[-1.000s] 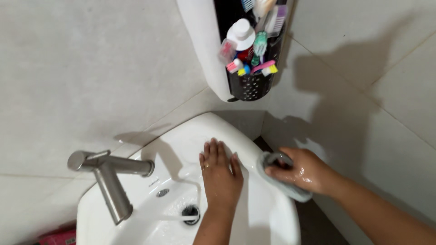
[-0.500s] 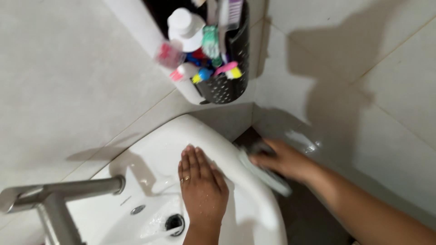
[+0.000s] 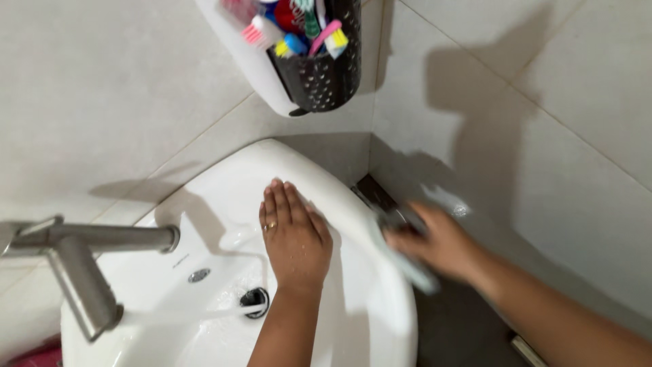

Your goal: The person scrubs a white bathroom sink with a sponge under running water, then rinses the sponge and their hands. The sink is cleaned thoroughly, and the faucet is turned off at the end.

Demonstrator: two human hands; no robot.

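My left hand (image 3: 293, 238) lies flat, fingers together, on the inner wall of the white sink (image 3: 380, 319), just above the drain (image 3: 254, 298); it wears a ring and holds nothing. My right hand (image 3: 440, 246) is blurred and grips a grey scrubbing cloth (image 3: 401, 257) pressed against the sink's outer right rim, near the tiled wall corner. Water runs from the steel tap (image 3: 81, 265) across the basin toward the drain.
A black perforated holder (image 3: 319, 64) with toothbrushes and tubes hangs on the wall above the sink, beside a white fixture (image 3: 248, 61). Pale wall tiles surround the basin. A dark gap (image 3: 462, 319) lies right of the sink. Something pink (image 3: 34, 355) shows at the bottom left.
The view has shifted, so the holder sits higher and further left in frame. My right hand with the cloth has slid along the sink's outer rim. My left hand stays flat in the basin.
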